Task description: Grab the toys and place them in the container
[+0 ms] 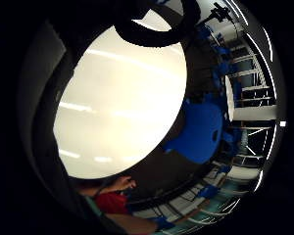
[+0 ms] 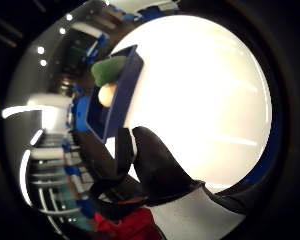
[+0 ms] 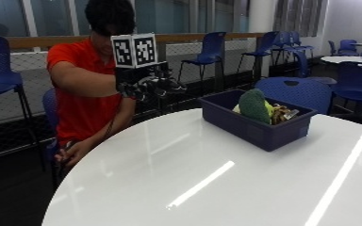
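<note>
Round white counter (image 3: 187, 174), glossy, streaked with long light reflections; near its far edge, a rectangular dark blue plastic container (image 3: 256, 123) with straight walls and a thin rim; inside it, the toys piled together: a rounded green soft-looking one (image 3: 254, 106) standing tallest, something pale and yellowish beside it, and a small brownish toy (image 3: 283, 113) at the end, too small to tell further; in the thumb side palm view, same container (image 2: 116, 95) seen tilted, with the green shape (image 2: 108, 70) and a pale rounded one (image 2: 107, 94) within; gloved right hand (image 3: 150, 84) raised in the air above the near edge of the counter, well apart from the container, arm stretched forward from an orange sleeve; black fingers (image 2: 155, 165) loosely curled, gripping nothing, matte fabric with white plastic at the base; bare hand (image 3: 74, 149) low beside the counter edge, by the person's lap; blue moulded chairs (image 3: 294, 92) with thin metal legs behind the counter
</note>
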